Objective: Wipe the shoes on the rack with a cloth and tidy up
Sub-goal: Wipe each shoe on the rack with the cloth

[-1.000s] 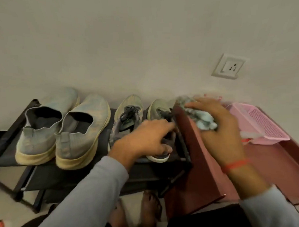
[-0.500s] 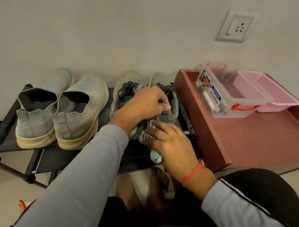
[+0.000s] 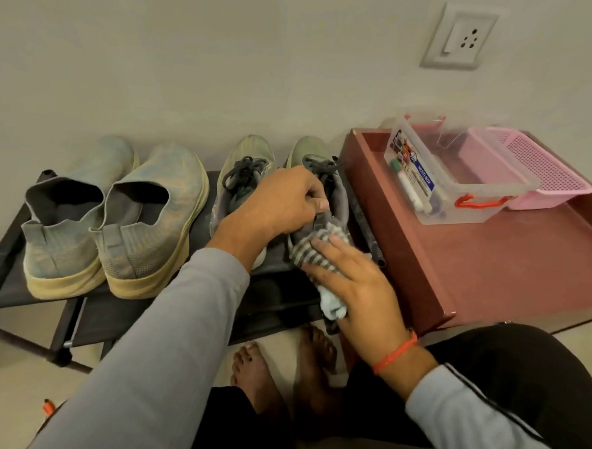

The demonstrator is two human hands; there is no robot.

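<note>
While the left hand (image 3: pixel 280 204) grips the rightmost laced shoe (image 3: pixel 323 189) on the rack (image 3: pixel 36 290), the right hand (image 3: pixel 355 286) presses a striped cloth (image 3: pixel 309 254) against its heel; nearby, a clear box (image 3: pixel 455 186) holds markers.

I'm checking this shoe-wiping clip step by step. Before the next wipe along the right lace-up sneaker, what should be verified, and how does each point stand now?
1. Left hand steadies the right lace-up sneaker at its collar: ok.
2. Right hand presses the striped cloth on the sneaker's heel: ok.
3. Sneaker sits on the black shoe rack: ok, though its sole is hidden.
4. Loose cloth tail hangs clear of the rack's edge: cannot tell, the hand covers it.
5. Room beside the sneaker: not ok, the red-brown tray sits close on its right.
6. Grey slip-on pair already wiped: cannot tell.
</note>
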